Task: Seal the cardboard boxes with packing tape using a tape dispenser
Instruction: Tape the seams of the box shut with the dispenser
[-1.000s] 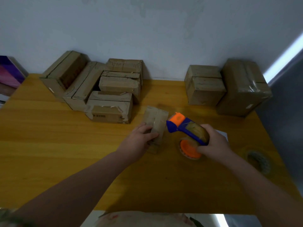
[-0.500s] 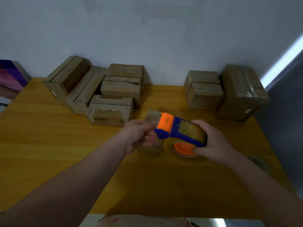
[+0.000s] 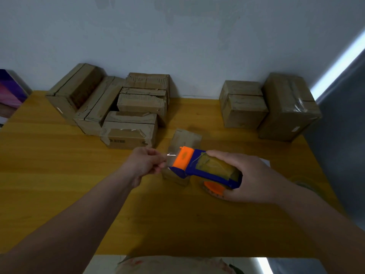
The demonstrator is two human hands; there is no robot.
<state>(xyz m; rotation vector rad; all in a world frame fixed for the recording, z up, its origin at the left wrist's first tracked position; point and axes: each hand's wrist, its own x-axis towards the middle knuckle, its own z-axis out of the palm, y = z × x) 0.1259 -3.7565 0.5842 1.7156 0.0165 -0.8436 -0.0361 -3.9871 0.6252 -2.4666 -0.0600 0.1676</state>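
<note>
The left hand (image 3: pixel 145 165) had come off the small box (image 3: pixel 186 138), where it lay a second before. It had met the orange nose of the tape dispenser (image 3: pixel 205 169) and drawn away to the left. A short strip of clear tape (image 3: pixel 171 158) now stretched between the fingers and the nose, where half a second earlier they had been touching. The dispenser had also swung left and now hung over the near end of the small box, nose pointing left.

The left hand's fingers were curled in, the fingertips (image 3: pixel 161 165) pinched tight on the free end of the tape. The right hand (image 3: pixel 256 178) was wrapped around the dispenser's blue body and the roll, thumb along the top, fingers clamped underneath.

The small box sat on the wooden table (image 3: pixel 59 175) near the middle, partly hidden behind the dispenser. A pile of boxes (image 3: pixel 130 127) stood at the far left against the wall. More boxes (image 3: pixel 245 111) stood at the far right, well apart from the hands.
</note>
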